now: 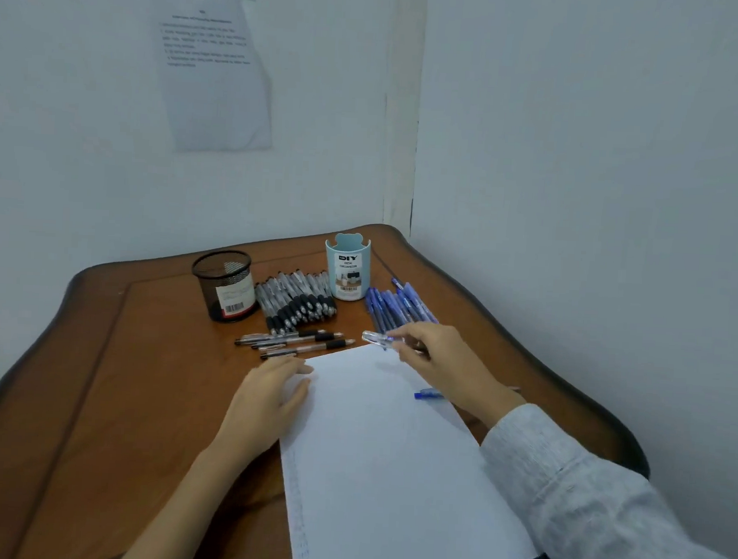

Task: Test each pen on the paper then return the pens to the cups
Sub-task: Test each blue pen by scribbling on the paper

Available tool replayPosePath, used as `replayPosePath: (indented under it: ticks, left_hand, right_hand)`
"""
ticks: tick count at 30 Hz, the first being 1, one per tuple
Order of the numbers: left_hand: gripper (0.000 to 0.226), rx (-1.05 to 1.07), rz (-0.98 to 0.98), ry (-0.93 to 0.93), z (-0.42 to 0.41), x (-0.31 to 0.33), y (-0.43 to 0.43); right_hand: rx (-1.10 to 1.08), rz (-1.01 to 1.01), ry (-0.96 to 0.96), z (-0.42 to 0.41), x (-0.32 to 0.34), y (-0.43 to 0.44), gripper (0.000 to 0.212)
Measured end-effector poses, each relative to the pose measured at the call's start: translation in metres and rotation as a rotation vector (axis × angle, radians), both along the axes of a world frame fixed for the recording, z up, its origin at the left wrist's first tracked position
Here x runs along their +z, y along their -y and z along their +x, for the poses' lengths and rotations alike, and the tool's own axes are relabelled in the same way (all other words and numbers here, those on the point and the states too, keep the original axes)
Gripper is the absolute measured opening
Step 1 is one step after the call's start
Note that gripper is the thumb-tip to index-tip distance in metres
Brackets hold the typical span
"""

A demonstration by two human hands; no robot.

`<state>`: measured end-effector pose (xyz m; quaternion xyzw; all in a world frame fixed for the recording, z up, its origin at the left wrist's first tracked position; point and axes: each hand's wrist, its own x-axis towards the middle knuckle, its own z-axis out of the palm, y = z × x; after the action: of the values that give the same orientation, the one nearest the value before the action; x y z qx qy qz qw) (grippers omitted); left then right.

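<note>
A blue pen with a clear end [375, 338] is pinched in the curled fingers of the right hand [436, 355], just over the far edge of the white sheet of paper [392, 451]. The left hand [267, 398] lies flat on the sheet's far left corner. A second blue pen [428, 395] lies under the right wrist — the sleeve could roll it off the brown wooden table [140, 374]. The black mesh cup [224, 284] and the pale blue plastic cup [347, 269] stand beyond.

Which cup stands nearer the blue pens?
The light-blue cup; the blue pens lie just right of it. The black mesh cup stands farther left.
</note>
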<state>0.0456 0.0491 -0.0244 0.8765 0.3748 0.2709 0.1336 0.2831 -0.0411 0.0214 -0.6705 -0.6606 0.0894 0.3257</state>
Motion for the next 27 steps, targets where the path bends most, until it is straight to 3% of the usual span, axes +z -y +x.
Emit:
replayPosePath:
  ticks: [8,13,18,20,23,25,27]
  left_hand:
    - [0.022,-0.025,-0.061,-0.014,-0.053,-0.007,-0.025]
    - [0.059,-0.069,-0.076,-0.053,-0.054,-0.012,-0.029]
    - [0.074,-0.097,-0.095,-0.074,-0.053,-0.015,-0.032]
    - [0.081,-0.093,-0.111,-0.063,-0.053,-0.016,-0.032]
    - [0.086,-0.091,-0.109,-0.055,-0.052,-0.015,-0.031]
    - [0.085,-0.090,-0.105,-0.056,-0.052,-0.015,-0.031]
    - [0.080,-0.089,-0.119,-0.063,-0.052,-0.013,-0.032]
  right_hand:
    - [-0.073,-0.079,0.228,-0.038,-0.017,-0.028,0.030]
    - [-0.197,-0.161,0.285,-0.051,-0.027,-0.038,0.029]
    - [-0.259,-0.347,0.308,-0.047,-0.018,-0.037,0.046]
    - [-0.224,-0.453,0.273,-0.040,-0.008,-0.034,0.041]
    - [-0.104,-0.429,-0.072,-0.035,0.008,-0.032,0.034]
    - [-0.014,-0.350,-0.524,-0.038,0.019,-0.033,0.031]
    - [0.129,-0.305,-0.940,-0.046,0.028,-0.035,0.040]
